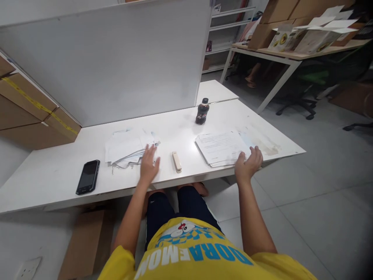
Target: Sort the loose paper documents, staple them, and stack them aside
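Down at the near right corner of the tidy paper stack (217, 147), your right hand (248, 164) is curling its fingers by the edge, thumb sitting apart from them; honestly can't tell if they're actually clamping the sheets. Your left hand (149, 165) is spreading its fingers, thumb poking out to the side, and the tips are reaching over the right edge of the messy paper pile (124, 146). Can't tell how hard they're pressing, if at all.

Between the two lots of paper, what looks like a cream stapler (176, 161) is lying on the white table (175, 136), near the front edge. Farther back, a dark soda bottle (202, 112) is standing upright behind the stack. Over left, a black phone (88, 177) is lying apart from the pile. A big pale panel (116, 66) is running along the back, with cardboard boxes (62, 124) sitting at its left end. Off right, another table (300, 55) is holding more boxes (313, 41).
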The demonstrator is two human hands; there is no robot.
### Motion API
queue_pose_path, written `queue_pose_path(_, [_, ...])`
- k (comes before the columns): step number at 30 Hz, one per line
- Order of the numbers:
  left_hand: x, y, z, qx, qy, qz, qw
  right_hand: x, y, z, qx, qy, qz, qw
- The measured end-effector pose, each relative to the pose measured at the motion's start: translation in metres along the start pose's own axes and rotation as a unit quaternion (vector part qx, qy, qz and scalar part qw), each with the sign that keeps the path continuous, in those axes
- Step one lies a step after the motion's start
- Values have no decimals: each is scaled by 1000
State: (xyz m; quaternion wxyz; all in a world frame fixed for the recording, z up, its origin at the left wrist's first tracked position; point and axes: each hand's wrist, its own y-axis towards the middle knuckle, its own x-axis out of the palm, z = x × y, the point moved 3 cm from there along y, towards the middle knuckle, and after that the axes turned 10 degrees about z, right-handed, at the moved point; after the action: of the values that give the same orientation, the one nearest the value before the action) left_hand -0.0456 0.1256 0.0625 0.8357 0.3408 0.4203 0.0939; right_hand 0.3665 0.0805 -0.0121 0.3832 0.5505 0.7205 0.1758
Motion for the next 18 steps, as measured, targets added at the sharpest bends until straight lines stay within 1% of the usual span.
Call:
queue_pose_path(1, [-8, 12, -18, -12, 35, 24, 999, -7, -11, -6, -8, 12, 17, 1000])
queue_pose_path(2, [-14, 22, -35, -30, 74, 36, 996, -14, -23, -11, -13, 21, 30, 999])
queue_pose_path(4, [-19, 32, -66, -71, 145, 22, 987, -26, -54, -18, -26, 33, 29, 999])
queue_pose_path(5, [-18, 33, -78, -87, 171, 9, 981, -31, -72, -20, -37, 39, 11, 998])
queue_pose_path(7, [-14, 27, -94, -103, 199, -7, 974, -39, -113, -22, -63, 60, -52, 995])
queue_pose_path(9, [-11, 19, -100, -101, 208, 1, 973, -45, -156, -24, -80, 99, -131, 983])
queue_pose_path(10, [-10, 16, -101, -100, 207, 12, 973, -48, -175, -26, -93, 124, -175, 972])
queue_pose_path(11, [-10, 14, -102, -102, 203, 23, 974, -49, -192, -30, -121, 152, -222, 955])
queue_pose_path(12, [-10, 12, -104, -107, 196, 36, 974, -51, -205, -37, -162, 186, -276, 929])
queue_pose_path(13, [-11, 12, -106, -114, 187, 49, 975, -52, -214, -45, -203, 217, -321, 899])
queue_pose_path(14, [-13, 12, -108, -122, 178, 62, 975, -53, -218, -54, -237, 243, -353, 872])
queue_pose_path(15, [-14, 12, -110, -129, 169, 74, 974, -53, -217, -63, -259, 263, -371, 852])
queue_pose_path(16, [-15, 13, -112, -132, 160, 83, 975, -53, -212, -73, -269, 279, -378, 841])
queue_pose_path(18, [-17, 15, -114, -133, 141, 99, 976, -51, -193, -95, -261, 306, -375, 836])
